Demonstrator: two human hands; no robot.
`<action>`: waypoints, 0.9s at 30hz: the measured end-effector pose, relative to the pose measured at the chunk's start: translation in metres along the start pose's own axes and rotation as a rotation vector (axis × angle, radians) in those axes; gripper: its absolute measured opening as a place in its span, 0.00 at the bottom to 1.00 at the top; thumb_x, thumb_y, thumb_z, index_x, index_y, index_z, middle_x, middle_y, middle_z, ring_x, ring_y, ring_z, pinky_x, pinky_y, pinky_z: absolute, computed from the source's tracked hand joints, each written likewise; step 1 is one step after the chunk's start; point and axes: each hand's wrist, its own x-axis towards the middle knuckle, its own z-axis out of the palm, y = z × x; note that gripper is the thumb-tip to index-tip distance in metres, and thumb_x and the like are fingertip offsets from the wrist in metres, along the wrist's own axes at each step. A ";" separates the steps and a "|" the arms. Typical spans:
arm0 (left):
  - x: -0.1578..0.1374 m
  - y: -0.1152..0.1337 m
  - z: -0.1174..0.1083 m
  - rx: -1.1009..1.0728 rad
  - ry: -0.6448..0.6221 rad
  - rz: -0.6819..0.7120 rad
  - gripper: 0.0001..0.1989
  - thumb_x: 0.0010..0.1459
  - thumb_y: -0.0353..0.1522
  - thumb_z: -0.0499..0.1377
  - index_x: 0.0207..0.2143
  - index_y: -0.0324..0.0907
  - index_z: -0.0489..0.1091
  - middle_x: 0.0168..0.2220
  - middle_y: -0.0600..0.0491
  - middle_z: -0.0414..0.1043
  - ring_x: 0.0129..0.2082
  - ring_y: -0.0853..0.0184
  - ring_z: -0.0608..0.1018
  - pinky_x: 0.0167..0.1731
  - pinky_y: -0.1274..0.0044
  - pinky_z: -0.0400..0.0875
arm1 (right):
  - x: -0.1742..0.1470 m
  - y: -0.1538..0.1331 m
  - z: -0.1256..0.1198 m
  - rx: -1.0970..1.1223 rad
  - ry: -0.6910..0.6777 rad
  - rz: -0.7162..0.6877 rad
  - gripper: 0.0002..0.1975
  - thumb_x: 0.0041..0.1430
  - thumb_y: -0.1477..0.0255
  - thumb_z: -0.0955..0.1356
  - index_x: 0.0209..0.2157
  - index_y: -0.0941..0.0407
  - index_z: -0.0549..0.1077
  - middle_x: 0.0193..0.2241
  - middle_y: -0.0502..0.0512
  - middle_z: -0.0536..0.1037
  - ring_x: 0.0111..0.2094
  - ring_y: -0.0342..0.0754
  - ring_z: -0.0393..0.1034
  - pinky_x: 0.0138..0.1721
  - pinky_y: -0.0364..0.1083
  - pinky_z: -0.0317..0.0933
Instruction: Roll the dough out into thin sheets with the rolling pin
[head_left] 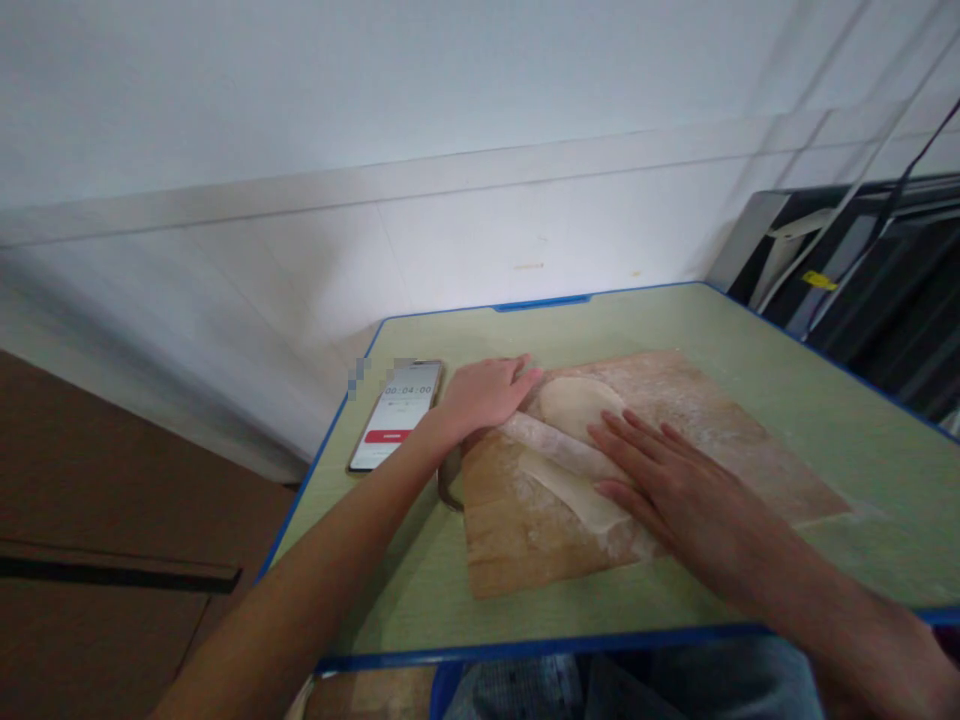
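Note:
A floured rolling pin lies slantwise across a flat sheet of dough, which shows on both sides of it. My left hand rests over the pin's left end, fingers stretched out and pointing right. Over the right end my right hand lies flat, its fingers extended and slightly apart; the fingertips are close to the dough. Both pin ends are hidden beneath the hands. Under the dough is a flour-dusted wooden board.
A phone with a timer reading 00:04:00 lies left of my left hand. A partly hidden curved object sits by the board's left edge. The green table has blue edging and meets a white wall. Cables hang at right.

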 end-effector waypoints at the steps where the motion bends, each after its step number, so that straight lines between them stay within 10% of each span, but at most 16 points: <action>1: 0.003 0.001 0.000 -0.002 0.002 -0.019 0.23 0.64 0.43 0.37 0.47 0.46 0.65 0.44 0.51 0.72 0.42 0.61 0.74 0.39 0.72 0.66 | 0.002 0.010 0.000 0.017 -0.012 -0.003 0.22 0.63 0.66 0.54 0.52 0.63 0.64 0.51 0.65 0.67 0.55 0.53 0.57 0.51 0.57 0.57; 11: 0.032 0.003 0.008 -0.013 0.051 -0.033 0.21 0.64 0.37 0.39 0.35 0.38 0.69 0.36 0.47 0.74 0.36 0.63 0.75 0.35 0.76 0.65 | 0.043 0.071 0.016 0.060 -0.047 -0.144 0.21 0.61 0.73 0.51 0.46 0.63 0.69 0.50 0.65 0.69 0.54 0.53 0.59 0.53 0.56 0.52; 27: -0.043 0.012 -0.010 0.143 -0.087 0.148 0.25 0.64 0.43 0.37 0.60 0.43 0.49 0.60 0.47 0.52 0.59 0.57 0.54 0.55 0.63 0.47 | 0.007 0.000 0.001 -0.016 0.055 -0.001 0.31 0.63 0.58 0.50 0.50 0.68 0.65 0.50 0.68 0.68 0.53 0.54 0.61 0.51 0.55 0.56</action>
